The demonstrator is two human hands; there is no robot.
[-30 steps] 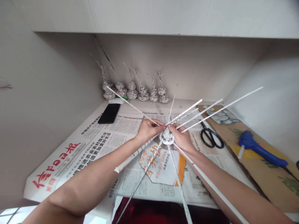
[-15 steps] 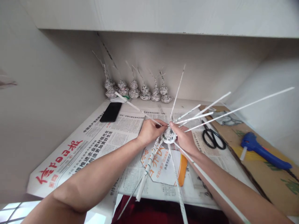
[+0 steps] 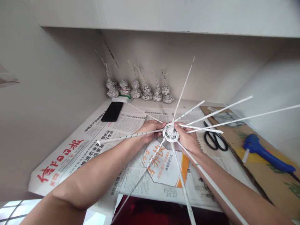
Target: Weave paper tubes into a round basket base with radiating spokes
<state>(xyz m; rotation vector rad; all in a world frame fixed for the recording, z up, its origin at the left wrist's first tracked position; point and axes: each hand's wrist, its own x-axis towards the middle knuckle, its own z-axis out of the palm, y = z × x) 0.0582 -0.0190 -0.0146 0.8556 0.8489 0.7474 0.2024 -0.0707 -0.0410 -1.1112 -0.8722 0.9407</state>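
Observation:
Between my two hands is a small round woven paper base (image 3: 170,132), with several long rolled-paper strips fanning out from it on all sides. My left hand (image 3: 153,128) is closed on its left edge, thumb and fingers pinching the rim. One spotted paper strip (image 3: 131,135) runs left from there across my forearm. My right hand (image 3: 186,136) grips the right edge, thumb on top; its other fingers are partly hidden under the strips. Below the weave lies a cut piece of printed carton (image 3: 164,164) with orange lettering.
Newspaper (image 3: 93,147) covers the table. A black phone (image 3: 112,111) lies at left, several woven paper gourds (image 3: 147,92) along the back wall. Black-handled scissors (image 3: 215,140) lie right of my right hand; a blue glue gun (image 3: 267,153) rests on cardboard (image 3: 234,137). A shelf edge (image 3: 164,29) overhangs.
The paper strip that pointed down toward me now points left over my left forearm. The woven base faces up more, and the strips on the right have swung lower and outward.

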